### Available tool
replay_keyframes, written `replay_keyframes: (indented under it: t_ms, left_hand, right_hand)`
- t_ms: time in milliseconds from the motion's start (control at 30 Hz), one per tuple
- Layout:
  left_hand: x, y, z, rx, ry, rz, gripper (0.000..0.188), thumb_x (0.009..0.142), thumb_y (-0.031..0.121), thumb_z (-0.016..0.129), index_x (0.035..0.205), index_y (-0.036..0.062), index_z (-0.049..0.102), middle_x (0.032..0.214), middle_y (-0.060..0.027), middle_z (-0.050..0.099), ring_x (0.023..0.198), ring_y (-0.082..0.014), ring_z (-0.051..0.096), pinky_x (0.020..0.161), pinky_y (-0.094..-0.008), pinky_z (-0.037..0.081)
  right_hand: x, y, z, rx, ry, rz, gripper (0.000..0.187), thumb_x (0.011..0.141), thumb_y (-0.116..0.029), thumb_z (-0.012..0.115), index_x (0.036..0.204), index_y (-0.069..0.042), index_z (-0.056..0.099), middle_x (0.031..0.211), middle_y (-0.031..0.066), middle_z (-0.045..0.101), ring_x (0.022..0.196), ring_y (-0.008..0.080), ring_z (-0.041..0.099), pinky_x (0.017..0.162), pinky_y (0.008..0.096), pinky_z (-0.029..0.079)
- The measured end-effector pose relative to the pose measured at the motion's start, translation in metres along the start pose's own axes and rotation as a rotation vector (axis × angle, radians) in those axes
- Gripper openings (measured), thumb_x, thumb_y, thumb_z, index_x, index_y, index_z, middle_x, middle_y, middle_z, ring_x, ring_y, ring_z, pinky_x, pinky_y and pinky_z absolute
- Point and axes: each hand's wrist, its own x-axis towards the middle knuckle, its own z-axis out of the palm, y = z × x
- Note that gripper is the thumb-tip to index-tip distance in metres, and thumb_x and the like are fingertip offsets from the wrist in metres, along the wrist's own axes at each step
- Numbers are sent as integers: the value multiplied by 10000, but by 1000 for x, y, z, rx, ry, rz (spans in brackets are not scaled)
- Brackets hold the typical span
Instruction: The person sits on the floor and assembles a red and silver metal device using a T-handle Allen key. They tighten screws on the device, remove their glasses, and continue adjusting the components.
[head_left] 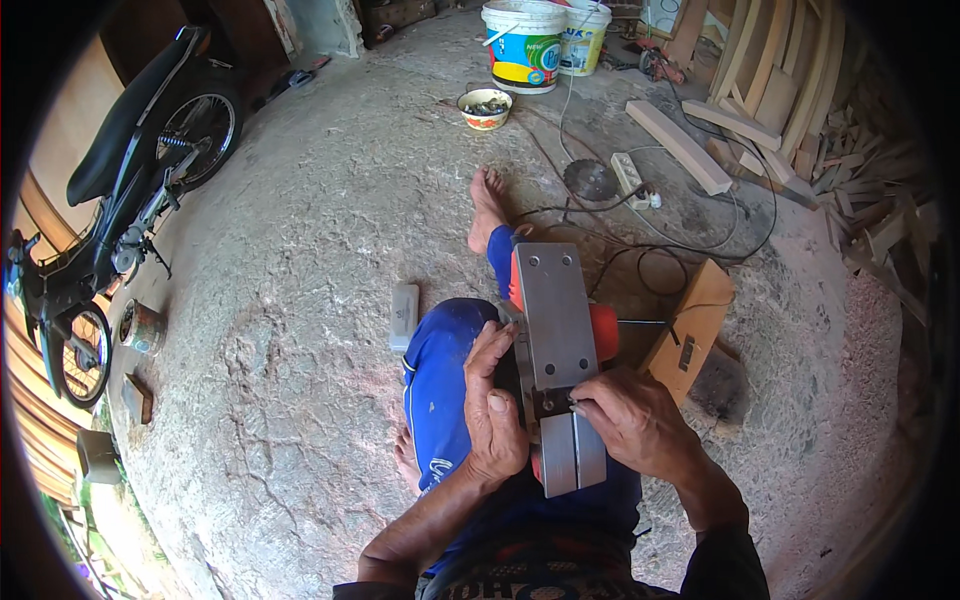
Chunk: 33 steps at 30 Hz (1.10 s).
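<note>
An electric planer (558, 310) with an orange-red body is supported sole-up over the lap of a seated person in blue trousers (437, 350), its metal plates turned upward. The tool's left side is touched by the left hand (490, 430), held upright with the thumb raised; how far its partly hidden fingers are closed cannot be told. The slot between the two plates is reached from the right by the right hand (637, 418), its fingers bent inward and its thumb and fingertip brought close together; whether a small part is pinched there cannot be told. A grey oblong case (404, 316) is seen on the rough concrete floor (290, 290) just beside the trousers, and an orange-tan box (688, 335) is placed to the right of the planer. Beyond a bare foot (485, 208), a circular saw blade (591, 181), a white socket strip (629, 175) and a squared timber (680, 147) are laid out near trailing cables, while a motorcycle (128, 180) is parked at far left
</note>
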Motion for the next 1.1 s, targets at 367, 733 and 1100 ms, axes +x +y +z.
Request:
replay_keyframes:
  t_ms: [367, 733, 1100]
  left_hand:
    - [-3, -6, 0, 2, 14, 11, 677, 1106, 485, 314, 1455, -68, 487, 1480, -257, 512, 1484, -424, 376, 1231, -507, 261]
    - [-3, -6, -1, 39, -4, -6, 734, 1102, 569, 256, 1448, -49, 453, 1469, -252, 521, 1500, -385, 358, 1240, -495, 252]
    - [-5, 1, 0, -15, 76, -16, 774, 1087, 621, 271, 1421, -57, 438, 1473, -252, 516, 1488, -375, 381, 1255, -503, 226]
  right_hand:
    - [-1, -3, 1, -16, 20, 4, 104, 859, 5, 750, 957, -16, 726, 912, 116, 755, 849, 284, 747, 749, 376, 605]
    - [-2, -6, 3, 66, 3, 65, 235, 873, -24, 759, 1105, -51, 730, 981, 99, 729, 904, 289, 715, 791, 372, 574]
    - [-1, -3, 10, 22, -29, -28, 195, 846, -15, 734, 1036, -60, 721, 1006, 45, 690, 945, 231, 690, 766, 360, 574]
